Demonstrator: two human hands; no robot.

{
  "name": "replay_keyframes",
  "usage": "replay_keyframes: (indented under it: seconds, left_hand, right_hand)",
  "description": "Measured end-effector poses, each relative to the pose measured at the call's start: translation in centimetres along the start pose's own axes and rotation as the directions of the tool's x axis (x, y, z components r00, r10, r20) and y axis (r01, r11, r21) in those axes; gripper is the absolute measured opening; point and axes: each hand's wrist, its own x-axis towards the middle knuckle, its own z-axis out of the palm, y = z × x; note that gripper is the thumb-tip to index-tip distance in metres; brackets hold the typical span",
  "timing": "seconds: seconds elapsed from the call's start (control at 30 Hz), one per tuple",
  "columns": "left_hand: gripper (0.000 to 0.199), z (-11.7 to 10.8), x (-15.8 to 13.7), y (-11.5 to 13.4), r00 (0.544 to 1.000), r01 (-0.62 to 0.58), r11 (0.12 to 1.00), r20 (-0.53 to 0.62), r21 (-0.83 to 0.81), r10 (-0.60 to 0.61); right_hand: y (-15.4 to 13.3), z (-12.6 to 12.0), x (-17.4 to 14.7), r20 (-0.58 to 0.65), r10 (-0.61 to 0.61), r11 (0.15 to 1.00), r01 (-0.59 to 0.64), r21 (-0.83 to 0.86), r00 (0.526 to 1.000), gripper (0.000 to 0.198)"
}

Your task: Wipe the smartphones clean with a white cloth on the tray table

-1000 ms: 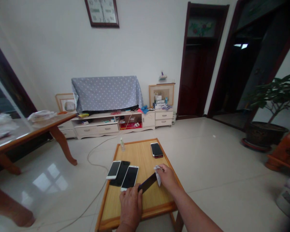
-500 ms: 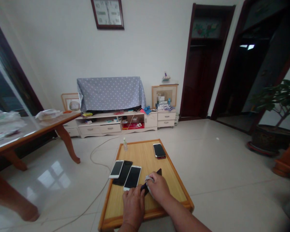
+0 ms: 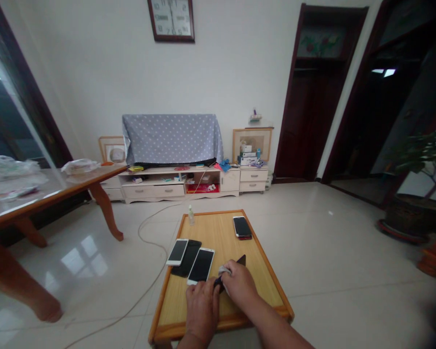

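Observation:
My right hand (image 3: 241, 282) is closed around a small light-grey cloth (image 3: 223, 270) and presses it against a dark, flat phone (image 3: 242, 260). Most of that phone is hidden under my hands; its far corner shows beyond my knuckles. With fingers bent together, my left hand (image 3: 202, 305) grips the phone's near left side. Just beyond my left fingers lies a white phone (image 3: 202, 264) with a black screen. Further left, another white phone (image 3: 178, 252) rests partly on a black phone or case (image 3: 187, 261).
The low wooden table (image 3: 212, 228) also bears a white-edged phone (image 3: 241, 226) on something dark red at the far right, and a small clear bottle (image 3: 191, 216) at the far left. A cable (image 3: 145, 286) runs over the floor. A larger table (image 3: 94, 175) stands left.
The view has shifted slightly, so the room appears a little further right. Both hands keep nearly the same hold on the phone and cloth.

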Motion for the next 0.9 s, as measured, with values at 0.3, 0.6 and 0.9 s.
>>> replay_keyframes:
  seconds: [0.3, 0.6, 0.9]
  left_hand:
    - [0.028, -0.1, -0.1, -0.1, 1.0, -0.022, 0.999, -0.006, 0.029, 0.022]
    - [0.03, -0.3, 0.2, 0.2, 1.0, 0.01, 1.0, -0.021, 0.026, -0.01]
    - [0.028, -0.4, 0.4, 0.3, 0.999, 0.032, 0.999, -0.008, -0.014, -0.032]
  right_hand:
    - [-0.3, 0.9, -0.6, 0.042, -0.049, 0.998, 0.048, 0.03, 0.998, 0.011]
    - [2.3, -2.1, 1.8, -0.045, 0.059, 0.998, -0.058, 0.03, 0.997, 0.011]
    - [4.9, -3.2, 2.9, -0.116, 0.11, 0.988, -0.097, 0.118, 0.987, 0.014]
